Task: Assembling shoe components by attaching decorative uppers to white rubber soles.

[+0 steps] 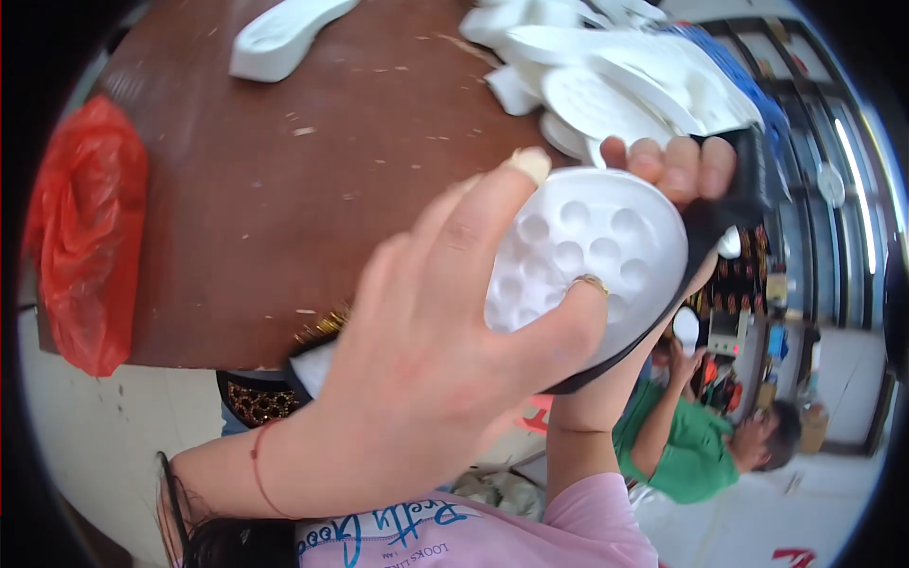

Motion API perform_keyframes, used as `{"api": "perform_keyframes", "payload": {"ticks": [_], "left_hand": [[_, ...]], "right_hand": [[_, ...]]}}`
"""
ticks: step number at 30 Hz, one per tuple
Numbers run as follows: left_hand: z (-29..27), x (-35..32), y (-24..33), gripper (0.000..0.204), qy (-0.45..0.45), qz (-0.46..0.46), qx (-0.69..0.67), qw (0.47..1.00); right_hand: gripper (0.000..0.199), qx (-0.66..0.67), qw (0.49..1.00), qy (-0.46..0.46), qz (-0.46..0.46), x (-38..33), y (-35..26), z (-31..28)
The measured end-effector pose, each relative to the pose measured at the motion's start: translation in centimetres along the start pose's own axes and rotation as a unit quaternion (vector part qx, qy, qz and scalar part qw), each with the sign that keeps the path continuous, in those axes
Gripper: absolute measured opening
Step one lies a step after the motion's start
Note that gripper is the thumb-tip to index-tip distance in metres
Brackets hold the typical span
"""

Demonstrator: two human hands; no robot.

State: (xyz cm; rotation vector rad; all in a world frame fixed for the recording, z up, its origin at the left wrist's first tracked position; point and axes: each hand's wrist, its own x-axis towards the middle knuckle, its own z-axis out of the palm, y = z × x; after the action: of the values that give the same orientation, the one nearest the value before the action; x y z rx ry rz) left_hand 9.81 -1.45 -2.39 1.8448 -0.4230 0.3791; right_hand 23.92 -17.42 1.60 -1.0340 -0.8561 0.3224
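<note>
A white shoe sole with round hollows sits in the middle, its face toward me. Black material runs along its right and lower edge, like a shoe upper. Gold sparkly trim shows on the black-edged part at the lower left. My left hand grips across the sole, thumb pressed on the hollowed face and forefinger at its upper edge. From behind, my right hand wraps the far right end, fingers curled over the edge beside the black material; its palm is hidden.
A pile of white soles lies at the far right of the brown table. Another white sole is at the far left, and a red plastic bag hangs by the left edge. A person in green holds a white piece at right.
</note>
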Motion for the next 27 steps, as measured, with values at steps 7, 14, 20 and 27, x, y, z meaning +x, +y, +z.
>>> {"api": "perform_keyframes", "payload": {"ticks": [7,14,20,27], "left_hand": [[0.7,1.8,-1.5,0.059,0.012,0.282,0.425,0.860],[1.0,-2.0,-5.0,0.040,-0.051,0.300,0.422,0.854],[0.4,-5.2,-4.8,0.039,-0.165,0.356,0.494,0.776],[2.5,-7.8,-3.3,0.032,-0.176,0.212,0.404,0.873]], "right_hand": [[0.005,-0.143,0.970,-0.100,-0.168,-7.5,-6.0,-1.4],[0.006,-0.108,0.979,-0.142,-0.100,-16.4,-3.0,-2.6],[0.007,-0.103,0.982,-0.145,-0.056,-23.3,-0.3,-2.6],[0.008,-0.151,0.968,-0.200,-0.008,-25.9,-1.0,-2.4]]}}
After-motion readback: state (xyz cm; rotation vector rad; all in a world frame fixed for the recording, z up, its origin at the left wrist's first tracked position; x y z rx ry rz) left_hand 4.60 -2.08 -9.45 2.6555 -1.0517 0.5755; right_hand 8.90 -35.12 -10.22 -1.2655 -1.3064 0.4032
